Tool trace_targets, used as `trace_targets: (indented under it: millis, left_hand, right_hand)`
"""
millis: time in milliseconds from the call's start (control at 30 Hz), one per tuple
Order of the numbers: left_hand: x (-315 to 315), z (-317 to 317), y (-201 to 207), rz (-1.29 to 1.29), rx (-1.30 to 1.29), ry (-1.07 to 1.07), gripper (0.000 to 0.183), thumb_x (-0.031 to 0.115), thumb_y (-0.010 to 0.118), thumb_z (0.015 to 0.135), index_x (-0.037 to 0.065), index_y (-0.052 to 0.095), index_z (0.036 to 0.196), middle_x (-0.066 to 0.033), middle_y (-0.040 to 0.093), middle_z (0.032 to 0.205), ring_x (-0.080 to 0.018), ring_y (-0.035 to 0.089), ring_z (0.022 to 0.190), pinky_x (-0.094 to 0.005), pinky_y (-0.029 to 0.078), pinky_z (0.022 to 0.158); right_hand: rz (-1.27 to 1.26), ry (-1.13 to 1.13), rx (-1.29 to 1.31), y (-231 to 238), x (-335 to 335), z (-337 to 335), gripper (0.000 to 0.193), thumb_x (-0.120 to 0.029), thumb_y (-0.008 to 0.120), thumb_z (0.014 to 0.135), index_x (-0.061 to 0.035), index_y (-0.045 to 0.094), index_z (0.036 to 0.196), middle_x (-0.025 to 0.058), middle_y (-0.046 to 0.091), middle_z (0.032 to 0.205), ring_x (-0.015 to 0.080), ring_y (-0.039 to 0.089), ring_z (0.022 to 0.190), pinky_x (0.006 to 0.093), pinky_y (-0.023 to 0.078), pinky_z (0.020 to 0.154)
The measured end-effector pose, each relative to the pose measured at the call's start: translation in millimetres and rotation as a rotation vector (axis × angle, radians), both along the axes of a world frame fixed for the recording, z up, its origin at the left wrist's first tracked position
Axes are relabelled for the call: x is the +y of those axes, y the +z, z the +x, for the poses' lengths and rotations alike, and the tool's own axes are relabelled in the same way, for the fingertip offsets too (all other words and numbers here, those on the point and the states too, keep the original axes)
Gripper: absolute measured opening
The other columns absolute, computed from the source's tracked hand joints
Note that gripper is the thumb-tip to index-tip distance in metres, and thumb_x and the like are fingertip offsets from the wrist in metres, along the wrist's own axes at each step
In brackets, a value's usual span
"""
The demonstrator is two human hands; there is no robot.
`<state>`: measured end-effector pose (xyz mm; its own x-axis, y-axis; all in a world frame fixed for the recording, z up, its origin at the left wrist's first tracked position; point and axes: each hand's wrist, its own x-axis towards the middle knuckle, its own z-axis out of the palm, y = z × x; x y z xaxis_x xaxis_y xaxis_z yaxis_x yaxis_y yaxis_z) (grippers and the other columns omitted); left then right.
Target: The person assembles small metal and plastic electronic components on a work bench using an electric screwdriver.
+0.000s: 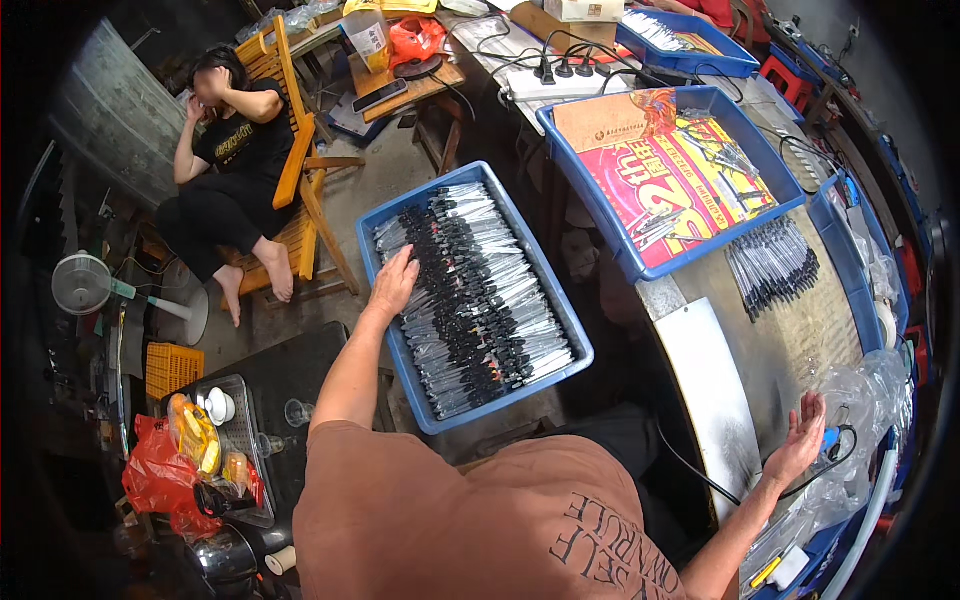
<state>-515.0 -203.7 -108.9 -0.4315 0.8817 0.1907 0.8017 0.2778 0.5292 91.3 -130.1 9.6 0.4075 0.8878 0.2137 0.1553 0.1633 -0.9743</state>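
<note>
A blue plastic tray (577, 375) in front of me is packed with rows of pens (515, 285) that have clear barrels and black ends. My left hand (395, 283) rests at the tray's left side, fingers stretched over the pens and gripping none that I can see. Off to the right, my right hand (798, 440) is raised over the worktable with its fingers extended, beside crumpled clear plastic bags (855, 405). A small blue object (830, 438) with a black cable shows just behind that hand; whether they touch is unclear.
Another blue tray (640, 268) holds printed cardboard and some pens. Near it on the worktable (800, 340) lies a pile of pens (770, 265). A white power strip (560, 82) trails cables. A seated person (235, 140) and a fan (85, 283) are at left.
</note>
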Motion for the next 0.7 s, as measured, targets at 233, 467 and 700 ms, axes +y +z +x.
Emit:
trace_targets:
  millis: [233, 467, 700]
  left_hand:
    - [7, 3, -3, -0.054, 0.05, 0.103, 0.041, 0.031, 0.036, 0.086, 0.004, 0.042, 0.117, -0.0173, 0.048, 0.115, -0.0309, 0.044, 0.107, -0.0364, 0.033, 0.09]
    - [8, 5, -9, 0.034, 0.049, 0.102, 0.041, 0.029, 0.037, 0.086, 0.003, 0.043, 0.116, -0.0172, 0.048, 0.115, -0.0306, 0.044, 0.107, -0.0364, 0.034, 0.09]
    - [11, 8, -3, 0.005, 0.015, 0.157, 0.041, 0.029, 0.038, 0.086, 0.002, 0.043, 0.116, -0.0183, 0.047, 0.114, -0.0317, 0.044, 0.107, -0.0356, 0.034, 0.09]
  right_hand:
    - [-0.009, -0.002, 0.005, -3, -1, 7, 0.044, -0.029, 0.034, 0.089, 0.0002, 0.038, 0.121, 0.0121, 0.046, 0.119, 0.0208, 0.042, 0.111, 0.0324, 0.031, 0.089]
    - [0.007, -0.001, -0.001, -4, -3, 8, 0.044, -0.03, 0.035, 0.089, -0.0001, 0.038, 0.12, 0.0118, 0.046, 0.118, 0.021, 0.042, 0.111, 0.0326, 0.031, 0.088]
    - [0.032, -0.013, 0.022, 0, -7, 8, 0.042, -0.028, 0.035, 0.089, 0.0004, 0.038, 0.12, 0.0126, 0.046, 0.118, 0.0208, 0.042, 0.111, 0.0302, 0.032, 0.087]
